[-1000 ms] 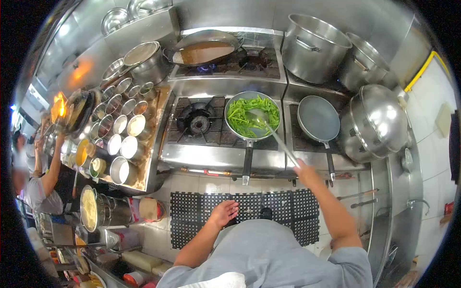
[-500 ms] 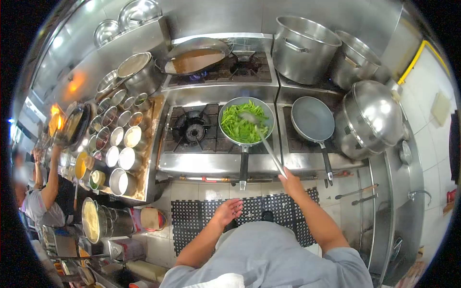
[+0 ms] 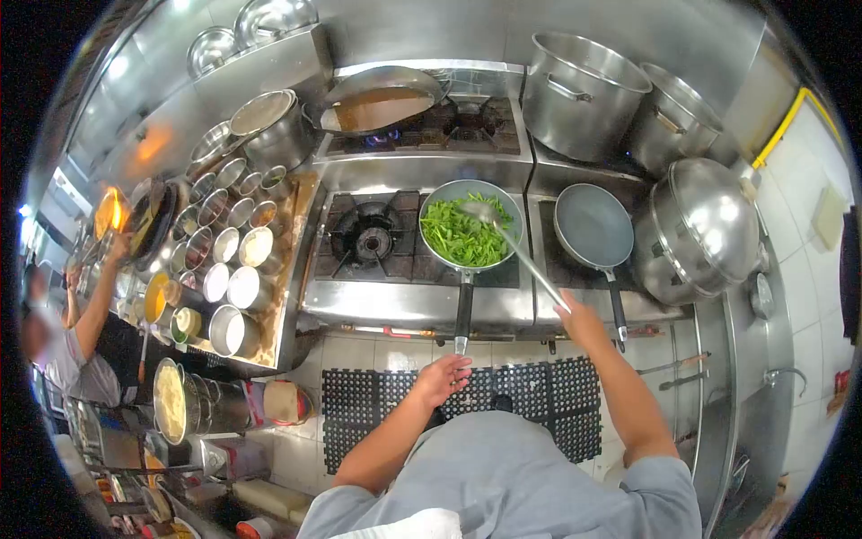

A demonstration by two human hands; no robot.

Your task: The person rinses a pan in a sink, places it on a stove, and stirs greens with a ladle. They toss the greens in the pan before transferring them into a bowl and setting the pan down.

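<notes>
My right hand point(image 3: 584, 323) is closed around the handle of a long metal ladle point(image 3: 530, 262). The ladle's bowl rests among chopped green vegetables point(image 3: 462, 235) in a grey frying pan point(image 3: 427, 253) on the front burner. From the pan, a black handle point(image 3: 464, 310) points toward me. My left hand point(image 3: 440, 381) is just below the handle's end, fingers apart and slightly bent, holding nothing. To the right, a second grey frying pan point(image 3: 593, 225) sits on the stove with only its bare inside showing.
A wok of brown liquid point(image 3: 382, 112) sits on a back burner. Tall steel pots point(image 3: 584, 99) and a domed steamer point(image 3: 705, 225) stand right. Seasoning containers point(image 3: 215, 280) crowd the left counter. Beyond, another person's arm point(image 3: 101, 301) is near a flaming pan point(image 3: 148, 225).
My right hand has moved right and slightly up, and the ladle's bowl now shows higher in the greens. My left hand has risen closer to the pan handle. The view has shifted slightly.
</notes>
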